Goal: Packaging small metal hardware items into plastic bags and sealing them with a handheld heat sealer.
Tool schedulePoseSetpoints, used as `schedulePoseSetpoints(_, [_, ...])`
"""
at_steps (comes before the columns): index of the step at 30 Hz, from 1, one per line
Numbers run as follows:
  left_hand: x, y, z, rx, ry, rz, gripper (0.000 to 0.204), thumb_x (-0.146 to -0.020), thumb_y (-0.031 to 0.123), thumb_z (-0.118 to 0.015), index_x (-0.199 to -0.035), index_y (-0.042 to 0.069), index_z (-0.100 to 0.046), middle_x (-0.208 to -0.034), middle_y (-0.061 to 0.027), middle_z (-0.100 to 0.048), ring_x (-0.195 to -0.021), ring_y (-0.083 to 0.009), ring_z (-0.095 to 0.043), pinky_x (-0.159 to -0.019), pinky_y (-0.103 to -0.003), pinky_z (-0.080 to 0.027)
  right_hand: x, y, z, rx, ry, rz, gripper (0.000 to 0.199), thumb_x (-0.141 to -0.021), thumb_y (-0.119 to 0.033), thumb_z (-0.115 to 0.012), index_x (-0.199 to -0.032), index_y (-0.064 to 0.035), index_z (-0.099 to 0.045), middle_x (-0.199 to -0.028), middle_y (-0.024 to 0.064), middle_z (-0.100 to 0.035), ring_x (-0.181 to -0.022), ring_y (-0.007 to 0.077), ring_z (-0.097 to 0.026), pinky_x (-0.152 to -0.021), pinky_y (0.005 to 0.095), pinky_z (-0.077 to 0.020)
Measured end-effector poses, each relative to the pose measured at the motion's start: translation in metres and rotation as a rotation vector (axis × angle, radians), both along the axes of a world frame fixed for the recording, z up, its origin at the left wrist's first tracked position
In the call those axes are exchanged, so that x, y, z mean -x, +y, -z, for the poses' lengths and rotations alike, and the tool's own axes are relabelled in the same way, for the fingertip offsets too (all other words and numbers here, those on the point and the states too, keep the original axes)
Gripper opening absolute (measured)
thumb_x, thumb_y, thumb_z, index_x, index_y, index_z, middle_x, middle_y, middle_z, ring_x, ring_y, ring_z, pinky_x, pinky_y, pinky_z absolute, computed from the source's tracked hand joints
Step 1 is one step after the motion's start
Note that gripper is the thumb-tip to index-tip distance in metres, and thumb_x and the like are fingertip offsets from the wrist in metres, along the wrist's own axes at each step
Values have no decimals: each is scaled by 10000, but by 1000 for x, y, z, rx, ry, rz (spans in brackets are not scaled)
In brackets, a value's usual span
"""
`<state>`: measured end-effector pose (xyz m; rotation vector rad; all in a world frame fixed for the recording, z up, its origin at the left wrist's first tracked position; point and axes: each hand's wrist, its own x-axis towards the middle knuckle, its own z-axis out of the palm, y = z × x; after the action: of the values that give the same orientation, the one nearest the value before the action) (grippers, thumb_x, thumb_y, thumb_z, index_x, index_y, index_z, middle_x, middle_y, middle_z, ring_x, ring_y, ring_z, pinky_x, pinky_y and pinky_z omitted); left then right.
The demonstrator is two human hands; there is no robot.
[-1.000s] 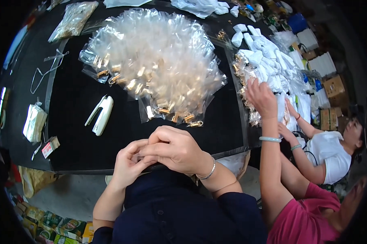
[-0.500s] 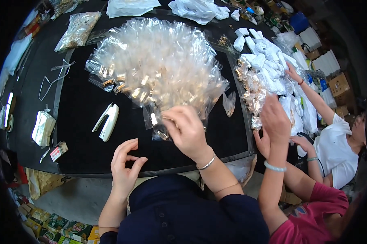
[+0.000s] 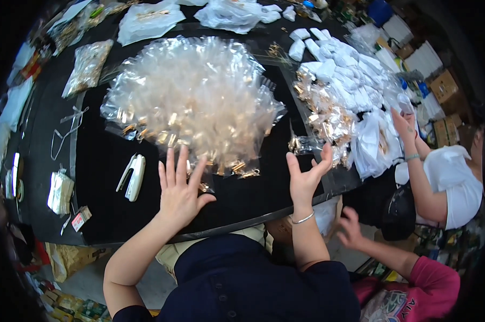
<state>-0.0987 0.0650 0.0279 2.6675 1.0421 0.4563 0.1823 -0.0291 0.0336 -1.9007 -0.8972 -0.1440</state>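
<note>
A broad pile of clear plastic packets [image 3: 183, 102] with gold-coloured metal pieces in them lies on a black mat [image 3: 242, 198]. At the pile's near edge my left hand [image 3: 178, 198] is open, its fingers spread and fingertips by the lowest packets. My right hand [image 3: 306, 180] is open too, thumb and fingers apart, with nothing seen in it. Just beyond it lies a small loose packet [image 3: 302, 144]. A white stapler [image 3: 131, 177], its arms parted, rests to the left of my left hand.
At the left are a bundle of small bags [image 3: 61, 192], a little box [image 3: 81, 218] and a filled bag [image 3: 88, 67]. White wrapped bundles [image 3: 344, 75] and more gold-piece packets [image 3: 326, 121] heap up at the right. Two people sit there, one in a pink shirt [image 3: 433, 284], one in white [image 3: 457, 182].
My right hand has left the pile's near edge and moved right. My left hand has reached forward to the pile, fingers spreading. The pink-shirted person's arms have drawn back from the table.
</note>
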Motion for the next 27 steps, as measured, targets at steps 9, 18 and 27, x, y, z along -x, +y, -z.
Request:
schedulePoseSetpoints(9, [-33, 37, 7, -126, -2, -102, 998, -708, 487, -812, -1523, 139, -352, -1614, -251, -130, -1472, -495, -129, -1149, -627, -171, -33, 21, 8, 7, 312, -89, 969, -749, -194, -863, -1500, -75, -263, -1490, 232, -186, -1324, 400, -346, -1047, 494, -395])
schedulePoseSetpoints(18, [38, -8, -23, -110, -326, -285, 718, -751, 298, -834, -1356, 71, -519, -1551, -242, -271, -1426, -453, -266, -1145, -535, -239, -60, 34, 6, 26, 95, -350, 68, -931, -14, -630, -962, 15, -682, -914, 71, -695, -794, 160, -649, -741, 264, -516])
schedulePoseSetpoints(27, [94, -33, -14, -126, -503, -838, 432, -772, 156, -802, -1162, 70, -640, -1414, -147, -473, -1317, -352, -413, -1081, -440, -345, -42, 62, -3, 240, 413, -895, 85, -929, 8, -634, -1001, 28, -675, -931, 43, -667, -831, 100, -630, -759, 232, -503])
